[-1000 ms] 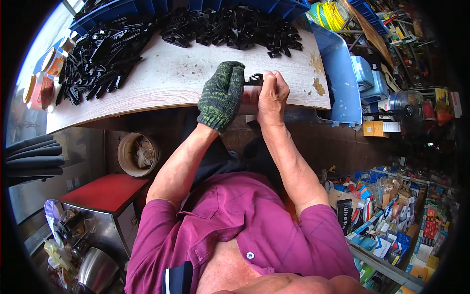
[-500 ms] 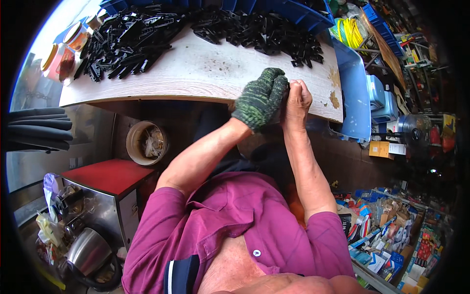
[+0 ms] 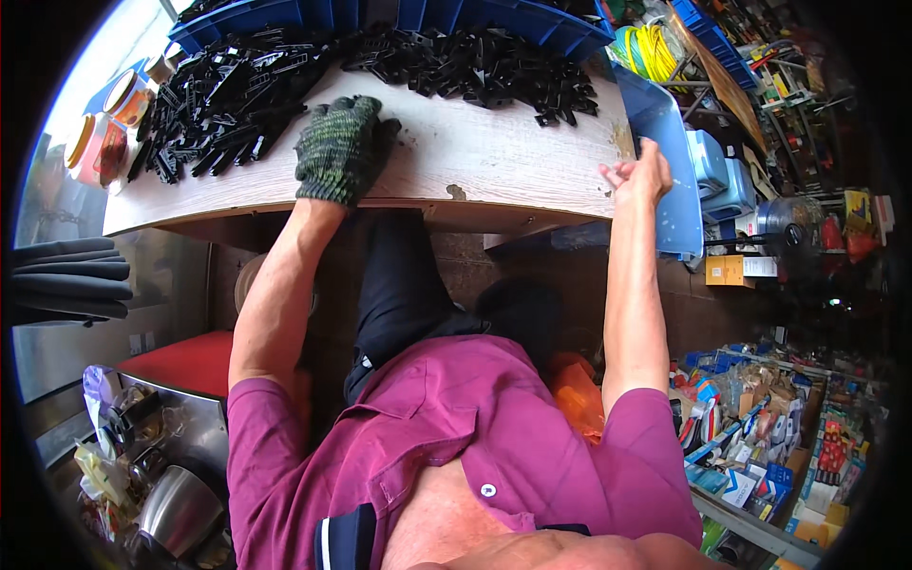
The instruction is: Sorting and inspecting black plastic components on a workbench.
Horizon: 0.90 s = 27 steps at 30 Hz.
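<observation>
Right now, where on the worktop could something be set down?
The widest bare patch of the worktop lies between the gloved left hand and bare right hand, in front of the right pile of black plastic parts. A narrow strip fronts the left pile. Crowded: the back, along the blue crates, and left, beside the lidded jars.

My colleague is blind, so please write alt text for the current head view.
A gloved left hand is over a pale worktable beside heaped black parts, while the bare right hand, loosely open, is by a blue bin.
</observation>
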Each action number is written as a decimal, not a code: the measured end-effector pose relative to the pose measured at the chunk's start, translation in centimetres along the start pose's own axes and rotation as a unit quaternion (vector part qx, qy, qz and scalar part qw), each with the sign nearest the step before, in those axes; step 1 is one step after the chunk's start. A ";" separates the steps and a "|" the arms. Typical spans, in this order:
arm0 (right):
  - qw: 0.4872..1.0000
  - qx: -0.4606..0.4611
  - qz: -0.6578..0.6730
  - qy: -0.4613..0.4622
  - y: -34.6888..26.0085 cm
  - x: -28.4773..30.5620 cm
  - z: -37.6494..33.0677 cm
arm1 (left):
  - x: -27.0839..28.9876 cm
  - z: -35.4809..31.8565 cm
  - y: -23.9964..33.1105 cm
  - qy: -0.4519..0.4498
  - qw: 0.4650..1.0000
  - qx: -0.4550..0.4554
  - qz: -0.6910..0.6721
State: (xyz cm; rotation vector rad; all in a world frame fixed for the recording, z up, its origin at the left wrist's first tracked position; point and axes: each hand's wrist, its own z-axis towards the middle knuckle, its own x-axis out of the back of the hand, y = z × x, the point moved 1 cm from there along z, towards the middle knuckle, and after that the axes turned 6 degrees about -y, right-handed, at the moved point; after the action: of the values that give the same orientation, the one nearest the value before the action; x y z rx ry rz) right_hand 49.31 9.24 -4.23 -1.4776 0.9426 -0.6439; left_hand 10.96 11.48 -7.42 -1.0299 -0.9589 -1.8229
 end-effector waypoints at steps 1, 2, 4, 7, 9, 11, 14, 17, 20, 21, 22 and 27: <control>0.996 -0.001 -0.028 -0.085 0.7 -0.1 -0.4 | 0.1 -0.3 0.5 -0.013 1.000 0.010 -0.009; 0.984 -0.002 -0.056 -0.171 1.3 -0.4 -0.9 | -0.1 -0.7 0.5 0.006 1.000 -0.014 -0.016; 0.965 -0.007 -0.116 -0.236 2.1 -1.7 -1.3 | -1.1 -0.7 0.6 0.011 0.999 -0.026 -0.029; 0.924 0.006 -0.223 -0.311 2.7 -3.3 -1.8 | -1.0 -0.2 1.9 0.000 0.999 -0.017 -0.045; 0.905 0.025 -0.271 -0.327 2.7 -4.2 -2.0 | -1.1 0.1 2.3 0.030 0.995 0.001 -0.097; 0.866 0.081 -0.366 -0.330 2.8 -4.8 -1.9 | -0.8 0.2 2.7 0.008 0.996 0.026 -0.088; 0.838 0.118 -0.414 -0.335 2.9 -5.0 -1.4 | -0.3 0.1 3.1 -0.007 0.997 0.026 -0.073; 0.812 0.140 -0.452 -0.342 2.6 -5.4 -2.1 | 0.1 -0.3 3.3 0.058 0.995 0.014 -0.076; 0.807 0.146 -0.459 -0.341 2.9 -5.3 -1.8 | -0.7 -1.1 3.9 0.162 0.970 -0.053 -0.174; 0.811 0.146 -0.449 -0.345 3.2 -5.1 -1.5 | -1.3 -1.4 4.4 0.164 0.966 -0.052 -0.195; 0.811 0.147 -0.449 -0.344 3.5 -4.8 -1.1 | -2.1 -1.5 4.9 0.184 0.955 -0.054 -0.227; 0.844 0.101 -0.388 -0.356 3.0 -4.0 -1.7 | -4.2 -1.1 9.0 0.165 0.938 -0.067 -0.299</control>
State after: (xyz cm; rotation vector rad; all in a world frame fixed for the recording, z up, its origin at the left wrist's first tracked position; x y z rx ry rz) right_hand 45.31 11.82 -6.45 -1.6968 -0.3332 -0.6461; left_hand 20.10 8.23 -9.67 -0.4946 -1.0136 -2.4930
